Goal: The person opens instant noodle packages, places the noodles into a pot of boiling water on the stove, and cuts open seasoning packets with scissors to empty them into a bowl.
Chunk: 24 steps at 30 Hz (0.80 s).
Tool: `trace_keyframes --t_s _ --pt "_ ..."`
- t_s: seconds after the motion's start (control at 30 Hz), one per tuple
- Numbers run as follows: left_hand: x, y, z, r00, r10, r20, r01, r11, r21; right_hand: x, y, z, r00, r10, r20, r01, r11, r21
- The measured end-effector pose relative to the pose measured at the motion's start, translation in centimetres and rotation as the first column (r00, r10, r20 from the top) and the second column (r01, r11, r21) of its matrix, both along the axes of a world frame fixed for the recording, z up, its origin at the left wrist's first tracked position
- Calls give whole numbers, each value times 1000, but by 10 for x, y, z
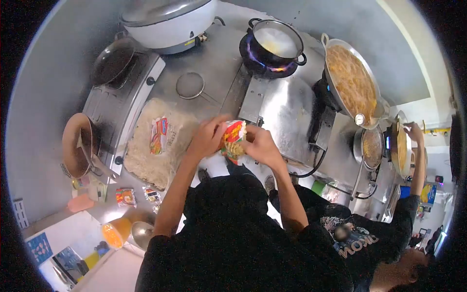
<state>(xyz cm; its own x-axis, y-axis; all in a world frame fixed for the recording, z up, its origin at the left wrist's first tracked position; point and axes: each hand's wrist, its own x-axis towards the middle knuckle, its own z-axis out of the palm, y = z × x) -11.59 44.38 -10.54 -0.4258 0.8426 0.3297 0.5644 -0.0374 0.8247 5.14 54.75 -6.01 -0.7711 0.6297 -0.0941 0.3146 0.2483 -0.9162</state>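
Both hands hold a torn-open red, green and white noodle packet [233,132] in front of the body, with the yellowish dry noodles showing inside. My left hand [210,137] grips its left side, fingers closed on the wrapper. On the right side, my right hand [261,145] pinches the packet's edge. Left of the hands, another red and white noodle packet [159,135] lies on a large clear plastic bag of pale contents [146,168]. Beyond the hands, a small round strainer [190,85] rests on the metal counter.
A black pot [276,41] of cloudy liquid stands over a lit burner. To the right are a wok of bubbling oil [351,78] and a strainer [372,148]. Pans [78,146] stand at left. A co-worker [355,233] reaches toward another wok [402,146].
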Motion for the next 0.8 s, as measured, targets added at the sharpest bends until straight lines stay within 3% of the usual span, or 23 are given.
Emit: trace_keyframes --t_s 0.03,0.07,0.1,0.13,0.2,0.27,0.33,0.4,0.47,0.57,0.6,0.63,0.67,0.73,0.77,0.8 --pt "1 3 -7 1000 4 -1 -4 1000 10 1 2 13 999 -28 17 28 999 32" --pt "4 4 -13 989 51 137 -41 996 -77 2 6 21 998 -55 32 53 997 64" --pt "5 6 -12 957 110 268 -67 984 -166 0 15 24 992 -120 26 120 993 -21" --pt "8 11 -10 957 118 266 -78 985 -155 2 22 30 994 -110 22 110 994 -10" --pt "17 25 -5 845 287 451 -279 956 -86 6 32 48 962 -272 -1 272 962 36" --pt "19 42 9 861 290 418 -311 950 -20 6 51 57 968 -251 -22 252 966 53" --pt "21 66 18 873 295 388 -340 939 51 2 78 77 946 -313 87 307 949 69" --pt "19 94 26 814 239 530 -325 943 74 1 121 84 929 -368 42 363 927 97" --pt "13 121 32 798 253 547 -349 934 78 -13 154 109 866 -486 -122 494 868 47" --pt "3 146 22 797 312 517 -423 899 109 -33 223 137 866 -496 -57 496 841 216" --pt "1 151 21 816 345 464 -453 880 143 -43 248 136 859 -508 -59 504 821 268" --pt "6 144 37 764 239 599 -444 869 219 -51 268 133 849 -525 -63 516 795 318" --pt "9 139 33 758 244 605 -455 862 223 -56 280 129 855 -515 -62 505 799 326" --pt "11 115 13 775 247 581 -429 881 197 -60 305 103 869 -495 -1 479 841 253" --pt "11 97 3 836 292 466 -434 871 233 -42 369 47 949 -310 55 163 634 756" --pt "12 76 -7 880 335 337 -431 860 271 -38 330 59 918 -395 15 270 656 705"
